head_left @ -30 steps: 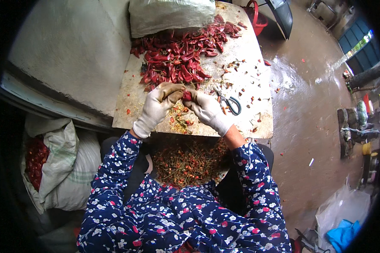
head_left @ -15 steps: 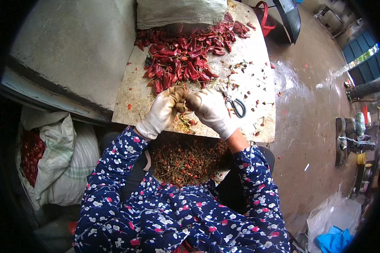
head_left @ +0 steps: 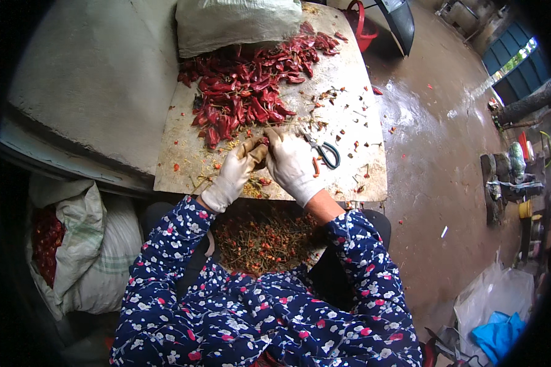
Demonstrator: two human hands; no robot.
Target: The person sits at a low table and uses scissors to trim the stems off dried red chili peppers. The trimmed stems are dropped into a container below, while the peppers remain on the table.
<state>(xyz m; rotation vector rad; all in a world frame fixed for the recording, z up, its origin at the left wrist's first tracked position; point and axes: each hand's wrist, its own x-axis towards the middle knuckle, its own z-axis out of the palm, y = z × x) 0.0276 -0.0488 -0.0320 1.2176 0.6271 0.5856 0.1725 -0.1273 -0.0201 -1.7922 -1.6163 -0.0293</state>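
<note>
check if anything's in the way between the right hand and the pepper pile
Nothing visible blocks it: between the right hand and the pepper pile there is only a short stretch of table. The tool lies to that hand's right, and the sack is at the pile's far side.

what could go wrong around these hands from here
The dark red piece in the left grip might slip out. The right grip could catch on the snips lying close beside it. Loose scraps by the near edge of the table may get brushed off.
</note>
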